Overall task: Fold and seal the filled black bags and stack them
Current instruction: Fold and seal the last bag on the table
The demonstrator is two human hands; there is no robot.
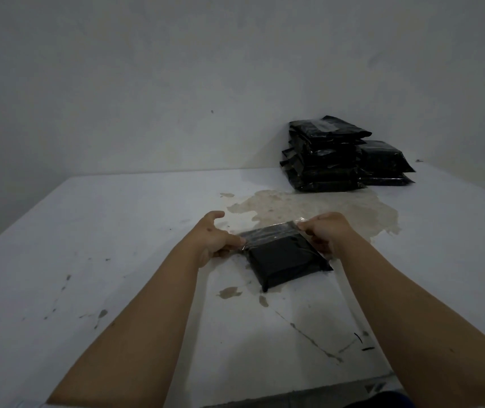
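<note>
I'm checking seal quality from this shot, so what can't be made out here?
Head view only:
- Bag far flap: glare hides whether it is stuck down.
- Right hand fingertips: hidden behind the bag's edge.
- Tall stack count: dark bags blur together.
- Bag contents: opaque plastic.

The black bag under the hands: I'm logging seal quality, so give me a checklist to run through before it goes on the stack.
1. Black bag flat on the table: ok.
2. Left hand and right hand each grip an end of the clear strip: ok.
3. Strip lies across the bag's far edge: ok.
4. Strip pressed down fully: cannot tell.
5. Tall stack upright enough for another: ok.
6. Stained patch dry: cannot tell.
</note>
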